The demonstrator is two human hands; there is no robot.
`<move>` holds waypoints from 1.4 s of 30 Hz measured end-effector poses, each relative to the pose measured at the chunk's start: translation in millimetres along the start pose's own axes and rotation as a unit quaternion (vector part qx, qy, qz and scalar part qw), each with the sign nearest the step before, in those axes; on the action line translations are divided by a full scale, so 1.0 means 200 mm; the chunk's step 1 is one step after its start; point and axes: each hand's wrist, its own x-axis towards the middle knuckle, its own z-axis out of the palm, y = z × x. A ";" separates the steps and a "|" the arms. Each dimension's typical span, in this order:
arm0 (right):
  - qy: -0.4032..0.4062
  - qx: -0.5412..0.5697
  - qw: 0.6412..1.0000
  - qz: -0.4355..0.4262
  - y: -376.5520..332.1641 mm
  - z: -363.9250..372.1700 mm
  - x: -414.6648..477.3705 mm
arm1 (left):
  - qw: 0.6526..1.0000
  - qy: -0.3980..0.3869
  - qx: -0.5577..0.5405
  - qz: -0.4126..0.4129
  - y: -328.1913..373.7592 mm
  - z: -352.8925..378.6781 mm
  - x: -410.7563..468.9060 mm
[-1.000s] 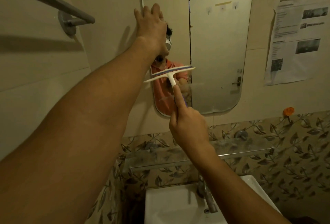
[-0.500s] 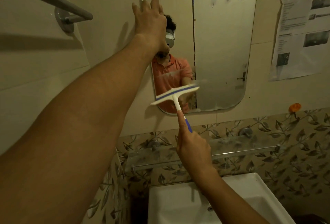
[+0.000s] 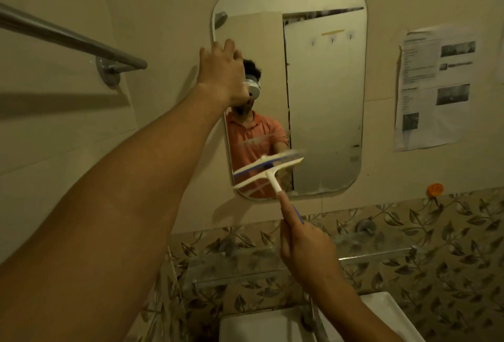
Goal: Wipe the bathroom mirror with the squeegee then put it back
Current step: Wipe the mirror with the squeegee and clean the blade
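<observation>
A rounded rectangular mirror [image 3: 324, 90] hangs on the beige wall above the sink. The white squeegee [image 3: 266, 173] with a blue rubber edge lies against the mirror's lower left part, its blade tilted up to the right. My right hand [image 3: 305, 249] grips its blue and white handle from below, index finger stretched along the shaft. At the mirror's left edge my left hand [image 3: 222, 71] rests with its fingers laid flat over the rim. White streaks of residue remain along the mirror's bottom edge.
A metal towel bar [image 3: 68, 38] juts from the left wall. Below the mirror runs a glass shelf [image 3: 272, 262], then a white sink [image 3: 272, 325] with a tap [image 3: 313, 320]. A paper notice [image 3: 436, 87] and an orange hook [image 3: 435, 189] are on the right wall.
The squeegee has slid down the mirror from its middle to near its bottom edge. My left hand has stayed at the mirror's left rim. The view has tilted upward.
</observation>
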 end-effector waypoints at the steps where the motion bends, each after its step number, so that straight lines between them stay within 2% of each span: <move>1: 0.028 0.021 0.999 -0.008 -0.02 -0.04 0.04 | 1.000 0.000 -0.017 0.010 -0.03 -0.02 0.01; 3: 0.070 0.062 0.995 -0.023 -0.08 -0.13 0.15 | 0.998 -0.012 -0.060 0.034 -0.10 -0.06 0.04; 8: 0.091 0.127 0.987 -0.026 -0.31 -0.40 0.42 | 0.979 -0.093 -0.170 0.061 -0.28 -0.14 0.10; 11: 0.101 0.134 0.986 -0.023 -0.42 -0.49 0.54 | 0.982 -0.055 -0.174 0.056 -0.36 -0.16 0.12; 15: 0.104 0.137 0.985 -0.021 -0.50 -0.61 0.66 | 0.981 0.024 -0.193 -0.002 -0.44 -0.12 0.14; 18: 0.118 0.138 0.983 -0.020 -0.56 -0.70 0.79 | 0.981 0.042 -0.186 -0.019 -0.48 -0.10 0.19; 24: 0.170 0.097 0.980 -0.032 -0.70 -0.82 1.05 | 0.984 0.015 -0.176 -0.003 -0.49 -0.12 0.31; 35: 0.169 0.068 0.982 -0.047 -0.82 -0.83 1.22 | 0.983 -0.028 -0.183 -0.017 -0.55 -0.18 0.43; 42: 0.160 0.052 0.985 -0.040 -0.81 -0.78 1.25 | 0.990 -0.034 -0.135 -0.006 -0.57 -0.20 0.47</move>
